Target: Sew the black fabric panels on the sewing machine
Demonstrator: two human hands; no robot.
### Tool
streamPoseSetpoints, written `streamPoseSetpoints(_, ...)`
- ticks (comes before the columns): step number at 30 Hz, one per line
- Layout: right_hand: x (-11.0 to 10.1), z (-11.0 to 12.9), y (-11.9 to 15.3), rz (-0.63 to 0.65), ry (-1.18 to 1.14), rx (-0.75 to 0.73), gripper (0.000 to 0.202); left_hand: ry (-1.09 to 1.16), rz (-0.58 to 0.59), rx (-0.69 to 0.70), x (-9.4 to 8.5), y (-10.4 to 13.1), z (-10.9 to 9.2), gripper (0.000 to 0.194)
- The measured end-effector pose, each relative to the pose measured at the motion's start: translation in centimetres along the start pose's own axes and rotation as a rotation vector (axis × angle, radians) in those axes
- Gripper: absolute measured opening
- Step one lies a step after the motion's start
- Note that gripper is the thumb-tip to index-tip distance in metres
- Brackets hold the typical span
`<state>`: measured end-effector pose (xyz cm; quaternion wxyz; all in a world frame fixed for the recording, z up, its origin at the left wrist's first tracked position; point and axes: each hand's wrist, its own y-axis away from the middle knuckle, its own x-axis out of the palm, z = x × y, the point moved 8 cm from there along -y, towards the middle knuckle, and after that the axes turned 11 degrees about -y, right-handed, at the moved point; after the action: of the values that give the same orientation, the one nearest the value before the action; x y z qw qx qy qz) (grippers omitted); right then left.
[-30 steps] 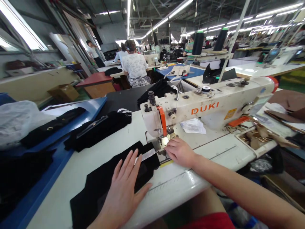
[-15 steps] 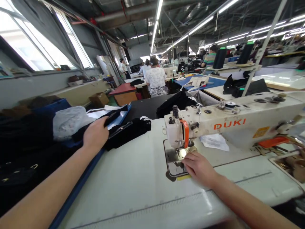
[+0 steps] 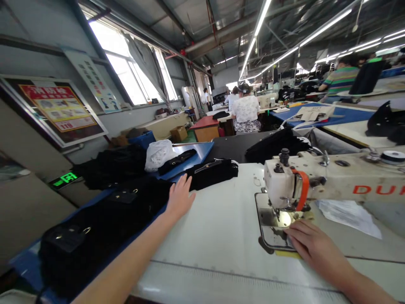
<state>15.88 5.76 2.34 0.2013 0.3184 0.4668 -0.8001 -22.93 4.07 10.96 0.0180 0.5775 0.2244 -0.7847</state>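
Observation:
My left hand [image 3: 181,198] is stretched out with its fingers apart and nothing in it. It hovers at the left edge of the white sewing table [image 3: 218,228], just short of a stack of black fabric pieces [image 3: 215,174] with a zipper-like strip on top. Another black fabric strip [image 3: 177,161] lies on the blue surface beyond. My right hand [image 3: 314,245] rests on the table by the needle plate [image 3: 268,238] of the white sewing machine [image 3: 281,188]. Its fingers are bent together under the lit needle area; whatever they pinch is hidden.
Black pieces with metal rings [image 3: 104,223] cover the blue side table at left, near a clear plastic bag [image 3: 160,154]. A black bundle [image 3: 278,143] lies behind the machine. White paper [image 3: 349,217] sits under its arm. A person [image 3: 247,109] sits farther ahead.
My left hand has let go of the black fabric strip, which now lies on the blue surface, and has opened. The view has swung left. My right hand stays by the needle plate.

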Motion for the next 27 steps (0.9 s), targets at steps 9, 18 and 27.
streamPoseSetpoints(9, 0.3, -0.3, 0.1, 0.03, -0.008, 0.017, 0.026, -0.2, 0.167, -0.158, -1.2, 5.1, 17.2, 0.055)
streamPoseSetpoints(18, 0.4, -0.3, 0.1, 0.059, -0.005, 0.063, 0.024, -0.018, 0.245, -0.204, -2.8, 2.6, 18.7, 0.036)
streamPoseSetpoints(27, -0.2, 0.3, -0.4, 0.033, -0.002, 0.041, 0.024, 0.231, 0.36, -0.254, -2.6, 3.0, 20.1, 0.04)
